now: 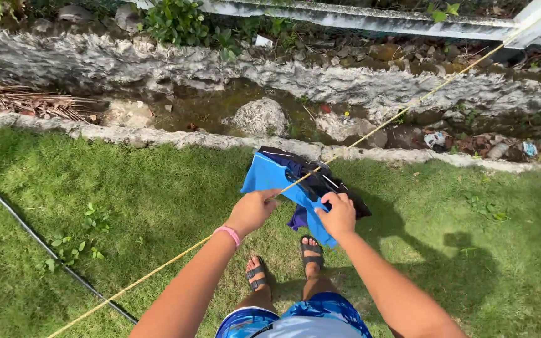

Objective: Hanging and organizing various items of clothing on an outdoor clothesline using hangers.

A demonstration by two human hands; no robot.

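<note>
A blue and dark garment (269, 175) hangs over a yellow clothesline rope (158, 270) that runs diagonally from lower left to upper right. My left hand (253, 209), with a pink band on its wrist, grips the blue cloth at the rope. Just to the right, my right hand (338, 214) holds the garment's dark part and lower blue fold. Below the garment my feet stand in dark sandals (312, 251) on the grass.
A rough stone curb (158, 138) borders the grass; beyond it lies a ditch with rocks (259, 116), dry leaves and litter. A black hose or cable (39, 241) crosses the lawn at the left. A white rail (370, 19) runs along the top.
</note>
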